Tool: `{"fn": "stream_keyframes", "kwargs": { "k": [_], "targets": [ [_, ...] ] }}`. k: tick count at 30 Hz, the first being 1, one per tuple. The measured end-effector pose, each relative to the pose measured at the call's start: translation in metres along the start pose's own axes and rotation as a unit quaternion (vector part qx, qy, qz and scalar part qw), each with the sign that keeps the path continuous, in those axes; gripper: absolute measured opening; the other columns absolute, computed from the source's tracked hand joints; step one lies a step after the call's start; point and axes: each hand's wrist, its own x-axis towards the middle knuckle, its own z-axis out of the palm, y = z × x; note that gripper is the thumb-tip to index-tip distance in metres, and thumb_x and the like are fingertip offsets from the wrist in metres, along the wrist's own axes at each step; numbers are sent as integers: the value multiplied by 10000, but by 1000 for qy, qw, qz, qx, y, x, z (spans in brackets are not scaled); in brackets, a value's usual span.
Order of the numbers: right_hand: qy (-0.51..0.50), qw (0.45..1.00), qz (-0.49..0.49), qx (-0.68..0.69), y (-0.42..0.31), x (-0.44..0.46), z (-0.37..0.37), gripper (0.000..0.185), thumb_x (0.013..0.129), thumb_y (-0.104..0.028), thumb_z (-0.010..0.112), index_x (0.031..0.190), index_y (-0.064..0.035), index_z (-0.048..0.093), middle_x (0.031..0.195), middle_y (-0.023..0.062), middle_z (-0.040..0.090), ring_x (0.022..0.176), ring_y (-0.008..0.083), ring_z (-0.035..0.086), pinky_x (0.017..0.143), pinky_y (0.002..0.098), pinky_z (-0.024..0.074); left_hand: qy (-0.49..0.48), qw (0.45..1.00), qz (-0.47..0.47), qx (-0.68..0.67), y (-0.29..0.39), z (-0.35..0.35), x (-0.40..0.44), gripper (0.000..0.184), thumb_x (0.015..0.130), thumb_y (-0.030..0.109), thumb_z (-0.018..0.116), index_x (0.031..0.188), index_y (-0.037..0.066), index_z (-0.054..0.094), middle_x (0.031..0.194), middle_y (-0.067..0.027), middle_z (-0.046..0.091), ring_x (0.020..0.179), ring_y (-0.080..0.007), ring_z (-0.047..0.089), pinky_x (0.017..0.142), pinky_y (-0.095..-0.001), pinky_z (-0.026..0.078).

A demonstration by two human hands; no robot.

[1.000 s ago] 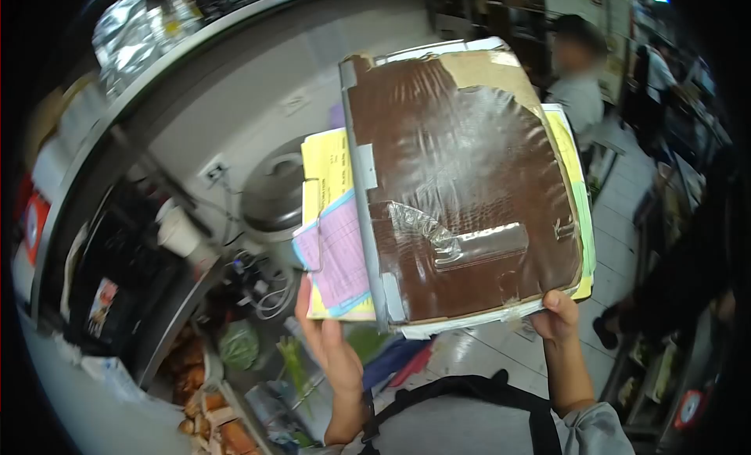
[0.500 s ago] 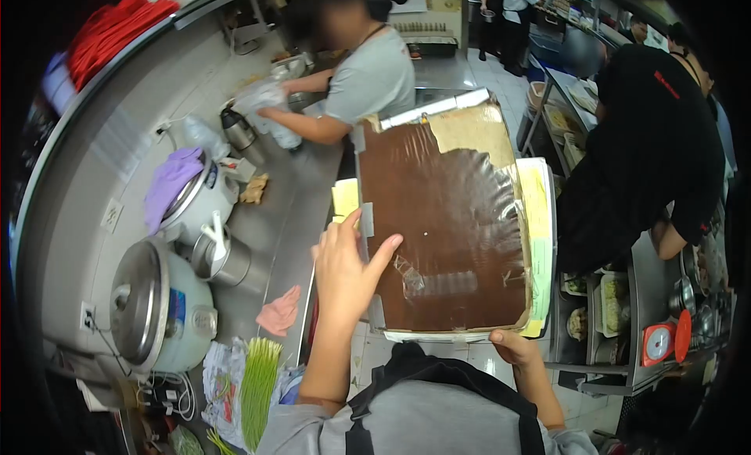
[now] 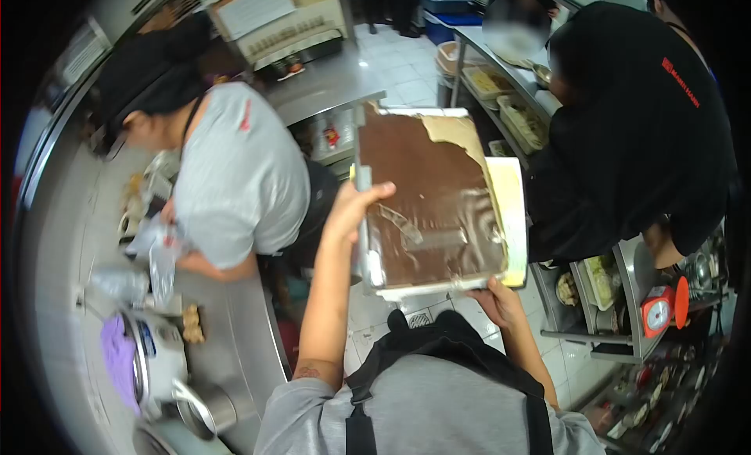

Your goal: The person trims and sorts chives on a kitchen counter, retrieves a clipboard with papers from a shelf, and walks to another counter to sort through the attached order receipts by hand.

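Note:
A worn brown binder (image 3: 430, 228) is held up in front of my body, its cover wrapped in creased clear plastic and tape. Torn tan backing shows at its top right corner, and yellowish sheets (image 3: 512, 193) stick out along the right side. My left hand (image 3: 353, 209) is closed around the left edge, thumb over the cover and fingers mostly hidden behind. At the lower right corner my right hand (image 3: 499, 302) grips the bottom edge, thumb on top. The fingers underneath are hidden.
On the left, a person in a grey shirt (image 3: 238, 173) handles a plastic bag (image 3: 163, 263) at the steel counter (image 3: 242, 338). A cooker (image 3: 160, 349) with a purple cloth (image 3: 117, 361) and a metal pot (image 3: 215, 412) stand there. A person in black (image 3: 634, 134) and a red scale (image 3: 659, 310) are right.
My left hand has closed on the binder's left edge, its thumb now on the cover. The view has moved forward: the person in grey appears nearer, and the green stalks and pink cloth have left view.

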Motion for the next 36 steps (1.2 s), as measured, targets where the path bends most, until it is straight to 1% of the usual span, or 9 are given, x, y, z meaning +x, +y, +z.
{"fn": "stream_keyframes", "kwargs": {
  "k": [7,11,19,24,29,30,33,34,36],
  "targets": [
    [131,986,-60,-83,-45,167,-26,377,937,-116,529,1282,11,445,1230,160,552,1121,289,561,940,459,489,143,963,218,-63,55,-17,135,423,738,36,700,1110,5,500,932,-54,552,831,-147,565,778,-275,467],
    [107,983,-108,-102,-103,289,-61,387,930,-100,530,1281,37,444,1234,157,552,1110,270,570,918,416,501,244,929,257,-102,63,-23,200,450,792,41,601,1215,-27,462,1127,-107,553,1015,-187,554,876,-315,447],
    [73,966,-229,-101,-220,503,-36,376,922,-97,533,1270,23,458,1229,142,557,1102,242,574,945,415,490,408,859,260,-167,46,-17,290,457,795,14,519,1244,4,440,1174,-117,529,1066,-220,535,928,-348,428],
    [41,965,-257,-7,-245,589,-15,368,930,-92,514,1279,3,452,1248,136,549,1131,235,559,971,420,475,296,898,228,-233,51,-25,386,526,744,-100,605,1228,48,463,1106,-73,559,996,-173,561,889,-326,456],
    [92,990,-96,35,-205,636,-36,417,934,-142,537,1319,-35,416,1275,140,522,1173,250,524,978,424,468,174,895,177,-371,43,-27,520,434,820,-65,609,1211,76,487,1082,-39,579,981,-137,561,883,-309,447],
    [91,993,-73,5,-202,642,-37,421,927,-134,552,1313,-30,421,1263,135,531,1157,247,535,946,414,491,164,894,171,-381,61,-20,537,385,842,-3,626,1197,113,531,1109,-40,595,1046,-170,560,935,-345,443],
    [135,986,-17,-93,-207,665,-39,410,893,-110,612,1260,-3,466,1193,128,574,1066,232,589,816,363,561,109,917,138,-358,34,-47,608,373,941,210,517,1269,37,479,1251,-89,548,1132,-231,527,983,-398,418],
    [150,982,-11,-117,-207,675,-49,388,870,-102,647,1209,19,503,1100,131,616,932,228,644,711,325,585,118,915,97,-373,38,-48,620,444,964,300,445,1292,2,449,1292,-112,522,1162,-262,508,1000,-411,405],
    [163,973,-43,-155,-215,691,-52,371,877,-132,643,1183,34,514,1039,142,630,840,217,661,663,290,583,-5,882,140,-449,41,-50,646,448,969,309,424,1294,2,446,1296,-118,520,1169,-270,505,1002,-409,403]
  ]
}}
